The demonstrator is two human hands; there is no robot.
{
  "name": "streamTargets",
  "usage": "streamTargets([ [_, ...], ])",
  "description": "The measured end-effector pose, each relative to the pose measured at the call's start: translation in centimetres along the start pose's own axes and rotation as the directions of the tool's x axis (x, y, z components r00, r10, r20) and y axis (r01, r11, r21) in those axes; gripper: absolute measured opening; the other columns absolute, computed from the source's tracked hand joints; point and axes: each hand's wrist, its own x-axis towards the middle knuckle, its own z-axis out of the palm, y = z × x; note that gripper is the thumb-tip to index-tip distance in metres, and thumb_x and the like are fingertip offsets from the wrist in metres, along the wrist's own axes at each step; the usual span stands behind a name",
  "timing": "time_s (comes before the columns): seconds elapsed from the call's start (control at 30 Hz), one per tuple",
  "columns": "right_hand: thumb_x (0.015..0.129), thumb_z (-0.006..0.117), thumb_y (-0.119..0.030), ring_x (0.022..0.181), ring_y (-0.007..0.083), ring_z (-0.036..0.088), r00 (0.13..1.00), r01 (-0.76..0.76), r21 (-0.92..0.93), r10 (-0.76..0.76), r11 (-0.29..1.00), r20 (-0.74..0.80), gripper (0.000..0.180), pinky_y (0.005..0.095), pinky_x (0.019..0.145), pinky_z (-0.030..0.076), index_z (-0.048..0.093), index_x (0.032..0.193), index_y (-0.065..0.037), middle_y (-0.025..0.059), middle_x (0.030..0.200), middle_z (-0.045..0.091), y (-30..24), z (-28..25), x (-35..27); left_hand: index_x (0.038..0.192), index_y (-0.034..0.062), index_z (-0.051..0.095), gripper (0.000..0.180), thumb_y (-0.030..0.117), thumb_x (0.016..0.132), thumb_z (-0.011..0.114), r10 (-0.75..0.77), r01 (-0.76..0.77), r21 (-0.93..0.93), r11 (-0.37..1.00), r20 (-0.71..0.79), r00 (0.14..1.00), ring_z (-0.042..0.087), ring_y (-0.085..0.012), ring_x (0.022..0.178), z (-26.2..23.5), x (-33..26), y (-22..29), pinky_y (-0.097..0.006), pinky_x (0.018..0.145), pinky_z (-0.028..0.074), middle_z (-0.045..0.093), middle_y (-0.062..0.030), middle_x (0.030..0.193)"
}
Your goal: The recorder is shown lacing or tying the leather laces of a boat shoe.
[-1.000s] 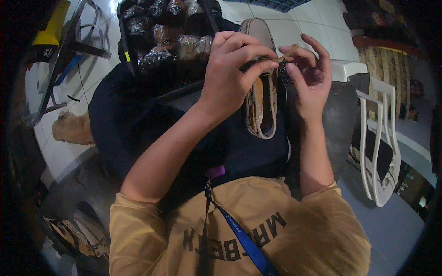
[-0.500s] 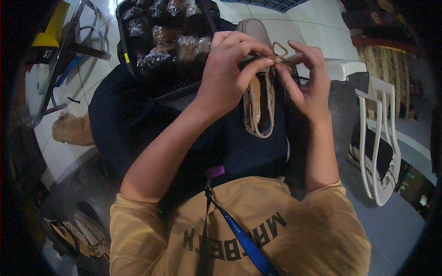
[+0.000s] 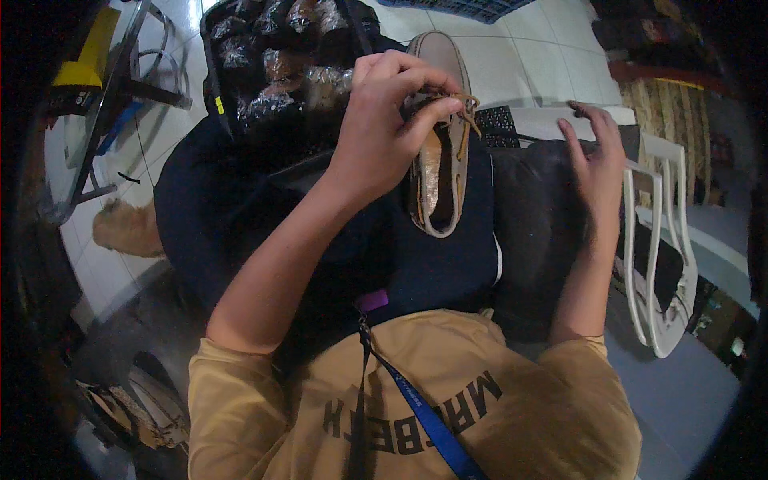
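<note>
A beige boat shoe (image 3: 458, 189) lies across my dark-clothed lap, toe pointing away from me and insole facing up. Its brown lace (image 3: 472, 118) hangs in a loose loop on the right side of the upper. Over the shoe's throat, my left hand (image 3: 396, 112) pinches thumb and forefinger together at the lace; the exact grip is partly hidden by the fingers. My right hand (image 3: 596, 152) is off to the right, clear of the shoe, fingers spread and holding nothing. It hovers over a dark grey surface (image 3: 532, 216).
A black crate (image 3: 214, 84) of plastic-wrapped items stands ahead on the left. A blue plastic crate (image 3: 460, 10) is at the far top. White plastic chairs (image 3: 658, 240) stand to the right. More shoes (image 3: 152, 396) lie at lower left, near a metal frame (image 3: 112, 104).
My right hand has let go of the lace and moved right, opening its fingers. The left hand and the shoe have shifted slightly left. The lace loop now droops beside the shoe.
</note>
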Motion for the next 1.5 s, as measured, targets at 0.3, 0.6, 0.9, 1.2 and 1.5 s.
streamTargets([
  [0.3,0.089,0.082,-0.015,0.105,0.0250,0.073,0.955,0.122,0.707,-0.277,0.697,0.108,0.032,0.0347,0.092,0.054,0.076,0.118,-0.003,0.0131,0.117,0.076,-8.9,1.5,3.8,0.105,0.0091,0.078,0.018,0.019,0.090,0.081,-0.024,0.025,-0.056,0.998,0.017,1.000,0.056,-0.0242,0.108,-0.1,0.0,-0.8,-0.037,0.098,0.041,0.066,-0.0051,0.104],
  [0.6,0.099,0.070,-0.008,0.089,0.0277,0.067,0.926,0.180,0.580,-0.335,0.795,0.173,0.013,0.0344,0.082,0.052,0.071,0.109,0.000,0.0123,0.099,0.068,-6.7,-0.1,4.9,0.104,0.0070,0.077,0.018,0.019,0.091,0.080,-0.082,0.088,-0.078,0.993,0.076,0.994,0.055,-0.0240,0.105,-0.6,0.1,-0.2,-0.036,0.096,0.041,0.065,-0.0056,0.101],
  [0.9,0.086,0.082,-0.014,0.065,0.0209,0.056,0.877,0.435,0.312,-0.476,0.844,0.064,0.028,0.0358,0.059,0.045,0.080,0.114,-0.015,0.0072,0.075,0.051,-5.1,-1.7,5.1,0.103,0.0059,0.076,0.017,0.017,0.092,0.079,-0.094,0.104,-0.114,0.988,0.090,0.992,0.056,-0.0232,0.104,-0.4,0.2,-0.1,-0.036,0.095,0.042,0.065,-0.0061,0.102],
  [1.2,0.082,0.080,-0.010,0.074,0.0217,0.063,0.811,0.583,0.052,-0.584,0.811,0.014,0.036,0.0364,0.062,0.051,0.080,0.117,-0.016,0.0043,0.080,0.062,-0.8,-3.6,5.7,0.101,0.0054,0.076,0.016,0.018,0.091,0.079,-0.143,0.154,-0.148,0.977,0.083,0.986,0.052,-0.0260,0.103,-0.8,0.1,0.0,-0.037,0.090,0.045,0.062,-0.0071,0.099],
  [1.5,0.075,0.082,-0.004,0.086,0.0233,0.068,0.810,0.581,-0.017,-0.580,0.814,-0.091,0.036,0.0357,0.073,0.056,0.083,0.110,-0.012,0.0034,0.094,0.074,2.7,-5.9,5.0,0.100,0.0051,0.075,0.016,0.018,0.091,0.078,-0.147,0.161,-0.154,0.975,0.095,0.984,0.052,-0.0260,0.103,-0.5,0.2,0.0,-0.037,0.092,0.043,0.062,-0.0064,0.102],
])
